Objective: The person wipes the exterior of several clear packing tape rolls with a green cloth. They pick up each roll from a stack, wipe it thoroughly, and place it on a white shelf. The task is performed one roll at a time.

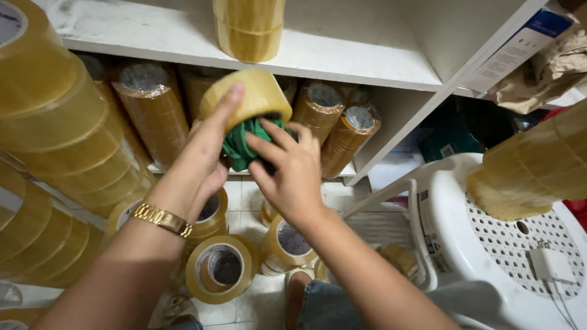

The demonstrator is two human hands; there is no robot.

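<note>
My left hand (205, 153) grips a roll of yellowish packing tape (254, 91), held up in front of a white shelf. A green cloth-like wad (241, 143) sticks out of the roll's core. My right hand (290, 168) pinches or pushes at that green wad from below. A gold bracelet (162, 219) sits on my left wrist. Both hands are close together at the roll.
White shelf board (342, 61) with another tape stack (247, 27) on top. Wrapped tape stacks (153, 107) lie in the shelf below. Long tape stacks are at left (61, 140) and right (532, 168). Loose rolls (221, 269) rest on the tiled floor. A white perforated stool (489, 244) holds a charger (550, 264).
</note>
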